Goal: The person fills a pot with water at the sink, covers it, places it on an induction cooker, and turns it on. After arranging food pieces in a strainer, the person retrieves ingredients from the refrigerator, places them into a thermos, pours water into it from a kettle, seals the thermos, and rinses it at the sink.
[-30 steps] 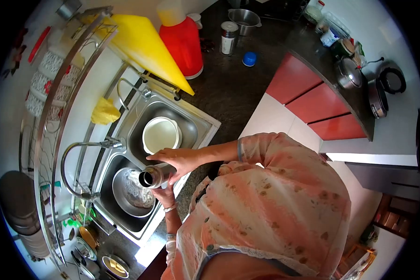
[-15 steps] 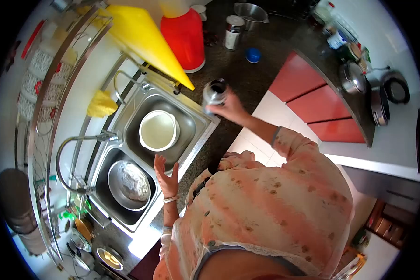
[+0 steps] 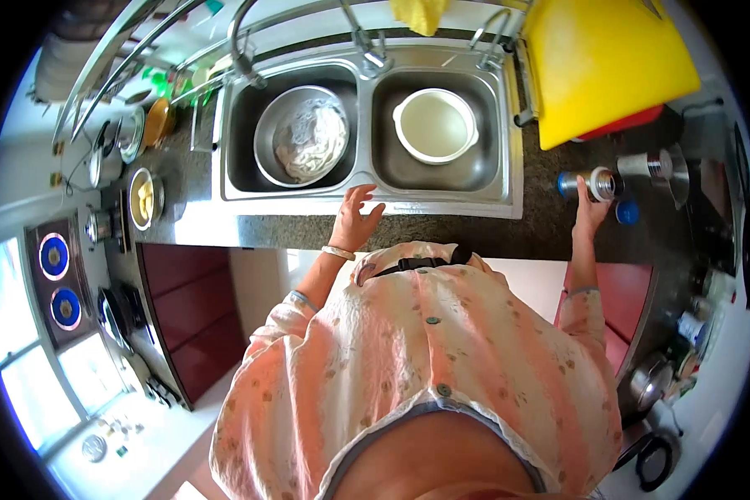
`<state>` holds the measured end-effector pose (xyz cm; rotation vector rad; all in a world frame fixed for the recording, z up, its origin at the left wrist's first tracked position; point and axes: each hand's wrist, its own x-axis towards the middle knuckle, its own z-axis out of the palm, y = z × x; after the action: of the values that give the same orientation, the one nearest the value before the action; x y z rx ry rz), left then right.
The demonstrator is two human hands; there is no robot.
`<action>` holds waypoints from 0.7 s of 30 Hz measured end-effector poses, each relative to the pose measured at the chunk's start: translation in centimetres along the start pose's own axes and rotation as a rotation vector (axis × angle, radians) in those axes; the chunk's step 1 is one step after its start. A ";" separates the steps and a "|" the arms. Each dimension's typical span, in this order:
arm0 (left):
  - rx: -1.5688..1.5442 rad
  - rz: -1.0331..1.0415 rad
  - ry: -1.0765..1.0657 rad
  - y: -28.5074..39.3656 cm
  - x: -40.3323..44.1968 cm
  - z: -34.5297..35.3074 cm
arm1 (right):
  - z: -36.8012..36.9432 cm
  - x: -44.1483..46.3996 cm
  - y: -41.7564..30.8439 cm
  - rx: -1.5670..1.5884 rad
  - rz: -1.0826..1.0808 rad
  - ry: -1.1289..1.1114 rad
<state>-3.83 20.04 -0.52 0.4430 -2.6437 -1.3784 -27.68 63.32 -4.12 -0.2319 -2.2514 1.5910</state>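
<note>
My right hand (image 3: pixel 590 208) is wrapped round a steel flask (image 3: pixel 590 183) with an uncapped mouth, over the dark counter at the right. Close beside it lies a blue cap (image 3: pixel 627 212). My left hand (image 3: pixel 357 218) is raised near the front rim of the sink (image 3: pixel 442 205), its fingers apart and nothing in it. In the left basin sits a metal bowl (image 3: pixel 268 133) with whitish, wet contents. The right basin holds a cream-coloured bowl (image 3: pixel 436 126).
A yellow board (image 3: pixel 608 67) leans at the back right, partly over something red. Stacked steel cups (image 3: pixel 642 164) stand beyond the flask. At the left are a bowl of yellow pieces (image 3: pixel 145 200) and a blue-ringed stove (image 3: pixel 54 257). Taps (image 3: pixel 373 60) rise behind the basins.
The view has swung round to face the sink. My right hand has carried the flask away from the basins to the right counter, near the blue cap. My left hand has let go of it.
</note>
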 end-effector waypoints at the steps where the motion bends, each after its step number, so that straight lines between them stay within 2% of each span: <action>1: 0.011 -0.043 -0.016 -0.4 -0.4 0.0 | 0.1 0.1 -0.2 -0.026 0.023 0.005; 2: 0.021 -0.087 -0.031 -0.7 -0.9 -0.1 | 0.2 0.2 0.2 0.029 0.028 -0.011; 4: -0.016 -0.099 0.015 -1.2 -1.5 -0.3 | 0.3 0.3 0.6 -0.056 -0.002 -0.007; 10: -0.045 -0.153 0.033 -1.7 -3.2 -0.5 | 0.0 -3.4 -0.2 0.113 0.031 -0.058; 12: -0.026 -0.175 0.087 -2.1 -3.9 -0.7 | -1.0 -4.7 6.9 -0.021 0.081 -0.162; 14: -0.009 -0.195 0.083 -3.2 -4.9 -0.4 | 0.7 -8.6 9.2 -0.024 -0.091 -0.231; 16: -0.025 -0.230 0.112 -3.3 -6.0 -0.5 | 4.4 -12.2 2.0 -0.011 -0.051 -0.510; 19: -0.013 -0.326 0.099 -2.1 -7.8 -1.8 | 11.2 -14.8 -4.9 0.110 -0.013 -0.902; 21: -0.021 -0.330 0.167 -2.3 -9.8 -2.2 | 15.9 -16.0 -7.7 0.211 0.013 -1.105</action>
<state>6.48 20.19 -0.95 0.9824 -2.4980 -1.3794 -18.59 41.30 -4.80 0.9087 -2.7147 2.2800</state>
